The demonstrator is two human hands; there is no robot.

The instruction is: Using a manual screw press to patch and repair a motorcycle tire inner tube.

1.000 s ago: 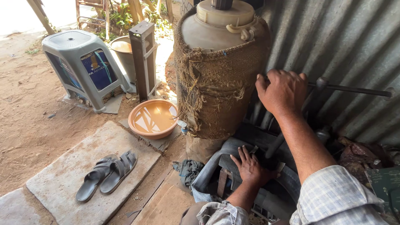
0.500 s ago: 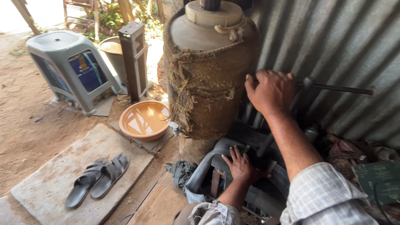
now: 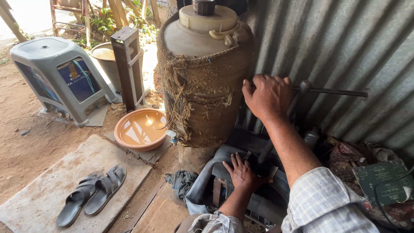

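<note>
While the left hand (image 3: 242, 174) lies flat, fingers spread, on the black rubber tyre (image 3: 215, 170) below the sacking-wrapped water jar (image 3: 202, 86), the right hand (image 3: 268, 96) is closed round the metal lever bar (image 3: 332, 91). Prying looks mid-way, the tyre not yet freed. The corrugated wall (image 3: 345, 43) crowds the bar; open ground lies left.

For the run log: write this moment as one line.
right hand: gripping metal bar handle | left hand: pressing on black rubber tube | beside: sack-wrapped water pot
</note>
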